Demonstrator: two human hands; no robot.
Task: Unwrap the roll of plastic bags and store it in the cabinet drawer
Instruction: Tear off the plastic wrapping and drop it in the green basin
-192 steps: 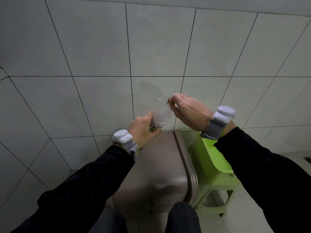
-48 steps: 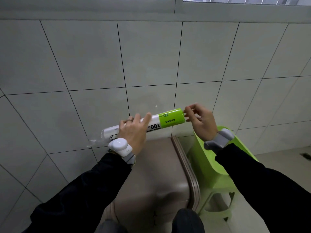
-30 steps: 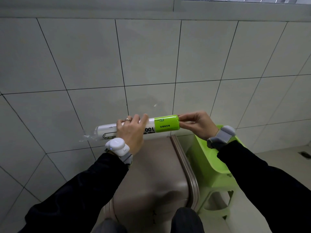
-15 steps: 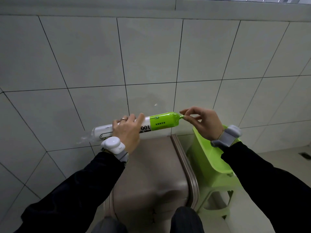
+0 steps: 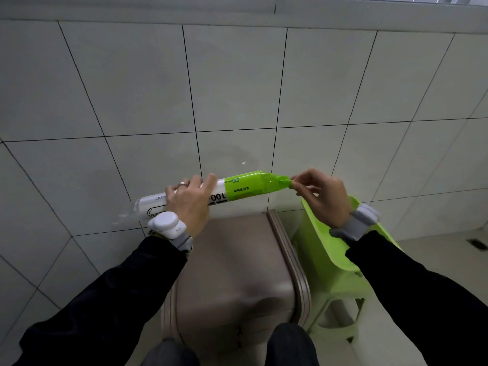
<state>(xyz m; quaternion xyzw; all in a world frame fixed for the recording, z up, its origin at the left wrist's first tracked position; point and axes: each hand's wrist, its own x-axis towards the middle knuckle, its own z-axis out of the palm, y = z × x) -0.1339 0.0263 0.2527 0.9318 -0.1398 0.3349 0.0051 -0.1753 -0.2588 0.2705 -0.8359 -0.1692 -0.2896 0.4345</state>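
At the far left, the clear loose end of the wrapper trails off the white end of the roll of plastic bags, which you hold in the air in front of the tiled wall, above the brown cabinet top. Your left hand grips the roll near its white half, fingers curled over the top of it, a ring on one finger and a white wrist device just below. The roll runs slightly upward to the right, turning green past the printed "100". At its right end the green wrapper is drawn out into a twisted tail. Your right hand pinches that tail between thumb and fingertips, the other fingers loosely curled, with a grey wrist band behind. Below your right hand stands a green plastic stool, just beside the cabinet on the floor.
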